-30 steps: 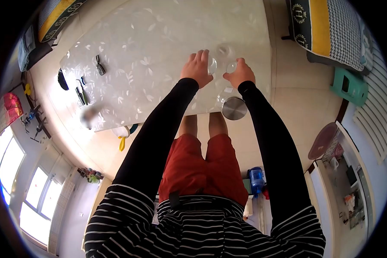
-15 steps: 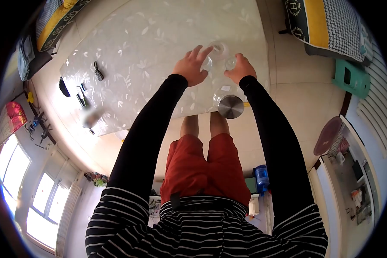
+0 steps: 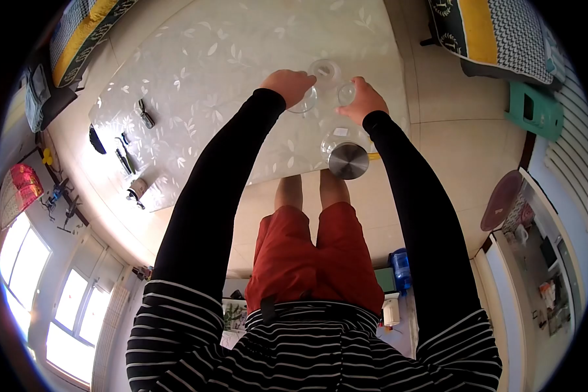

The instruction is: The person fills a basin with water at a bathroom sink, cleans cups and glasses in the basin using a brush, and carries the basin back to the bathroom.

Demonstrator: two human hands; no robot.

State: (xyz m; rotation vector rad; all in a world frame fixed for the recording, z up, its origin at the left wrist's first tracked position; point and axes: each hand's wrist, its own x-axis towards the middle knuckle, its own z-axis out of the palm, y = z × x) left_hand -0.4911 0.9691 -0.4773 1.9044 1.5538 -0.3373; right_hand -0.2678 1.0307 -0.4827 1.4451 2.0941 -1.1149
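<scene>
My left hand [image 3: 290, 87] is closed at the rim of a clear glass cup [image 3: 307, 102], its fingers bunched over the cup's near-left side. My right hand [image 3: 367, 102] curls thumb and fingers around a second small glass cup [image 3: 346, 93]. Just beyond and between the hands, a third clear glass vessel [image 3: 325, 71] stands on the table. Closer to my body, a glass pitcher [image 3: 337, 138] with a round steel lid [image 3: 348, 161] stands at the table's near edge, below my right wrist.
A pale leaf-patterned cover lies over the table [image 3: 209, 98]. Toward its left end are a dark tool-like item [image 3: 146, 115], slim dark items [image 3: 123, 157] and a blurry cylindrical object [image 3: 137, 189]. A green stool [image 3: 534, 111] stands on the floor at right.
My left hand's spread fingers have closed on the cup rim, and that cup sits slightly further left. My right hand stays at its cup. The view has shifted a little.
</scene>
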